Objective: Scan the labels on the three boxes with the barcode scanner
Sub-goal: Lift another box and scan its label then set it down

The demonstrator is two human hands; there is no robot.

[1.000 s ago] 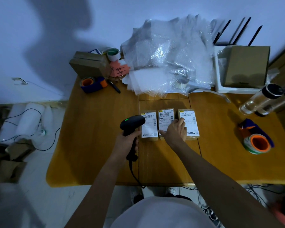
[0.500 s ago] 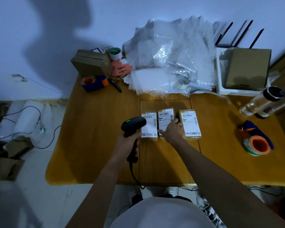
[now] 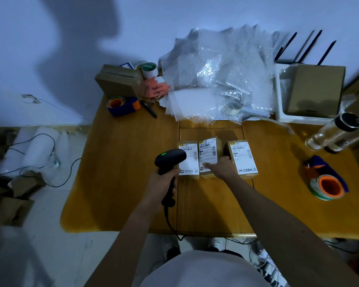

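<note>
**Right hand slides down the middle box, which now sits skewed**

Since the earlier frames the right hand (image 3: 223, 166) has dropped from the upper edge of the boxes to the lower end of the middle box (image 3: 208, 157), and that box has turned slightly, its top end now leaning toward the right of the frame.

Three boxes lie in a row at the centre of the frame on the tabletop (image 3: 122, 162), labels up, each with its long axis running from the near edge toward the wall. The left box (image 3: 188, 160) touches the middle one; the right box (image 3: 242, 159) stands a little apart from it at the top. The right hand rests loosely spread across the lower part of the middle box, thumb pointing left over the label and the finger side against the right box.

The left hand (image 3: 164, 183) is wrapped around the handle of the barcode scanner (image 3: 170, 160), just left of centre. The scanner's head points toward the right of the frame, overlapping the left box, with a green light on top. Its handle runs down toward the lower edge of the frame, and its cable (image 3: 170, 222) trails off the near tabletop edge.
</note>
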